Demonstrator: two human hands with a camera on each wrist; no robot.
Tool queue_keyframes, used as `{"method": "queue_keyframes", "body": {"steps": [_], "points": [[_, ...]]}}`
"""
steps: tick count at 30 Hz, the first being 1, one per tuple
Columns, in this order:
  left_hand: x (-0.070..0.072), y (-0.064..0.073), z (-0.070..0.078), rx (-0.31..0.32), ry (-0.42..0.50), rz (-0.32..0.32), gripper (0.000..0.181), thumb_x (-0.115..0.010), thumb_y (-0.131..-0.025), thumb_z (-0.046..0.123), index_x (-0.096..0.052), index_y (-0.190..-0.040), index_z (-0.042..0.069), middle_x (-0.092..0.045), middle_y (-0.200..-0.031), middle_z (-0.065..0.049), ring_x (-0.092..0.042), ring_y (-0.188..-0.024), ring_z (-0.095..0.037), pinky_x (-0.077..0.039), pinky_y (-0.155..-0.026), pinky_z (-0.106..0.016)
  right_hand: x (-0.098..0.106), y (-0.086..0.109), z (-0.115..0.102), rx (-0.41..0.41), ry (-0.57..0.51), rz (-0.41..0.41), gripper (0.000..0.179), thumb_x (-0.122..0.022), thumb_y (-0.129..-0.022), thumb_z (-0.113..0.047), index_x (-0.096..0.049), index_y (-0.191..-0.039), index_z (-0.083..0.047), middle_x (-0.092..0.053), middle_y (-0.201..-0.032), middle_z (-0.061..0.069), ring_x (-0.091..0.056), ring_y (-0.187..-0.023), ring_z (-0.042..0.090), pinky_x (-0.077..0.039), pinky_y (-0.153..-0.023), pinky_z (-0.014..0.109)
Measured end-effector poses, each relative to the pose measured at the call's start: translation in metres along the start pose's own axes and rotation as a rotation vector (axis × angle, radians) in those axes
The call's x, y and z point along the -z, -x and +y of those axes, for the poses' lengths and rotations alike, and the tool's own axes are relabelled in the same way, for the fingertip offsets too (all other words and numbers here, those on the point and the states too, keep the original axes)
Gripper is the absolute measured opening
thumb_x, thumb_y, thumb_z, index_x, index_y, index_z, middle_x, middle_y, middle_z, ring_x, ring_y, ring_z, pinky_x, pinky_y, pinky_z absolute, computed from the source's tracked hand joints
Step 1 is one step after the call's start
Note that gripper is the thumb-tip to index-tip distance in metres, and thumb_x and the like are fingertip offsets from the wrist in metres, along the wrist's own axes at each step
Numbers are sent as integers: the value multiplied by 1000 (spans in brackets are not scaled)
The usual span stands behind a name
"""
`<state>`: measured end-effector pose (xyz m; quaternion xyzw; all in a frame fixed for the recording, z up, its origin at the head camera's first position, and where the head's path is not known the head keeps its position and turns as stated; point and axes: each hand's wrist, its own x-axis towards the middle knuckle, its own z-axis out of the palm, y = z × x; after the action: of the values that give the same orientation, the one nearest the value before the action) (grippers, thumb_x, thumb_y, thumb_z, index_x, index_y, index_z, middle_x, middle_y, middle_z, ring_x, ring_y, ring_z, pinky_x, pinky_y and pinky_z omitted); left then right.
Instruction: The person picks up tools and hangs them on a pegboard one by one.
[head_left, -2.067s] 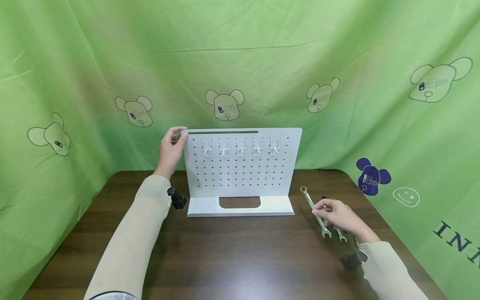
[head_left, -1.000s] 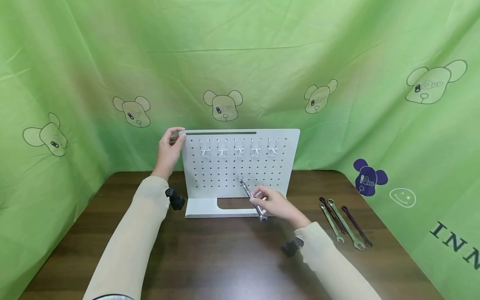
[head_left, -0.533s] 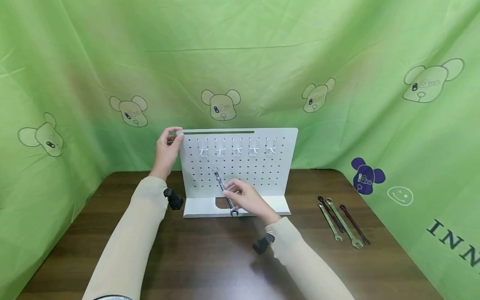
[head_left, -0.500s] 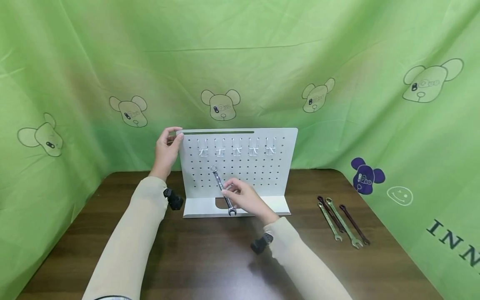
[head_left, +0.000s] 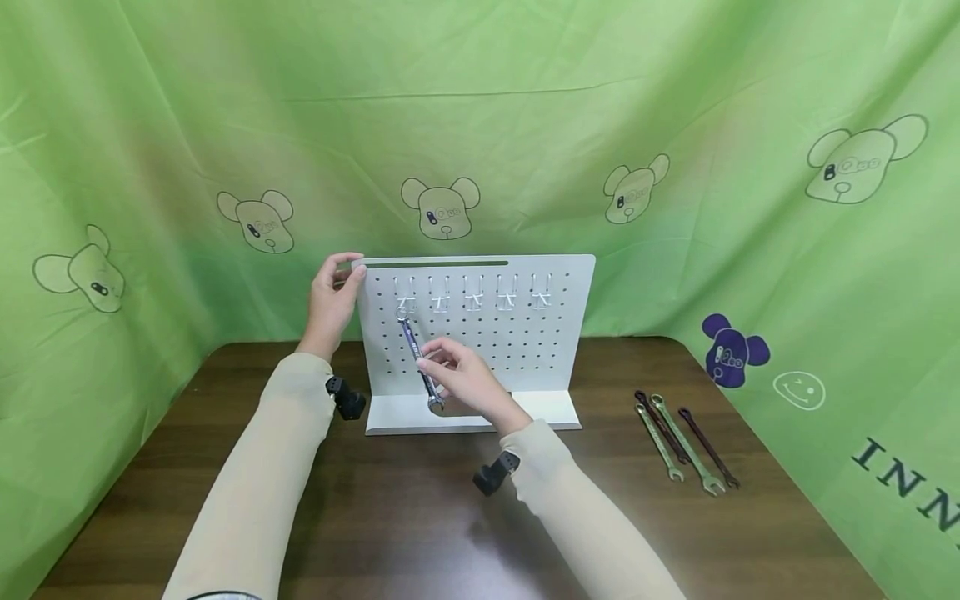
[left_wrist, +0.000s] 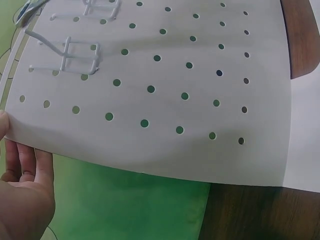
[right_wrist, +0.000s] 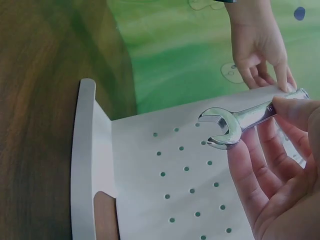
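A white pegboard (head_left: 495, 337) stands on the table, with several white hooks (head_left: 474, 296) in a row near its top. My left hand (head_left: 332, 304) pinches its upper left corner, thumb in front and fingers behind, as the left wrist view also shows. My right hand (head_left: 467, 377) pinches a silver combination wrench (head_left: 417, 354) between thumb and fingers. The wrench slants in front of the board, its ring end up at the bottom of the leftmost hook (head_left: 405, 296). In the right wrist view the open-end jaw of the wrench (right_wrist: 227, 125) points away from the thumb.
On the right of the brown table (head_left: 420, 517) lie several more wrenches: a small green one (head_left: 660, 442), a larger green one (head_left: 690, 446) and dark red ones (head_left: 708, 448). A green printed curtain (head_left: 525, 125) hangs behind and at both sides.
My right hand has lifted the silver wrench from beside the other wrenches and carried it left, then up toward the leftmost hook. My left hand stays on the board's corner.
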<state>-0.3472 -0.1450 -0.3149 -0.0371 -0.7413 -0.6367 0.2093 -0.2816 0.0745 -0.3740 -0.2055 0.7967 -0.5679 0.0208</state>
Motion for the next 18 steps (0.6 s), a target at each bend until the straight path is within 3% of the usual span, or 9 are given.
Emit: {"method": "queue_keyframes", "body": {"steps": [18], "points": [[1,-1,0,9,-11,-2,31,-61,-102,26,-60,-130,14,-59,-118,-10,-55,-103,-20,-50,-91,-36,-9,-9,5,-5,-25,22,20,-66,-99,-20,-63,-115,-9,-68,-99,8,-61,-77,16,-58,-63,32]]}}
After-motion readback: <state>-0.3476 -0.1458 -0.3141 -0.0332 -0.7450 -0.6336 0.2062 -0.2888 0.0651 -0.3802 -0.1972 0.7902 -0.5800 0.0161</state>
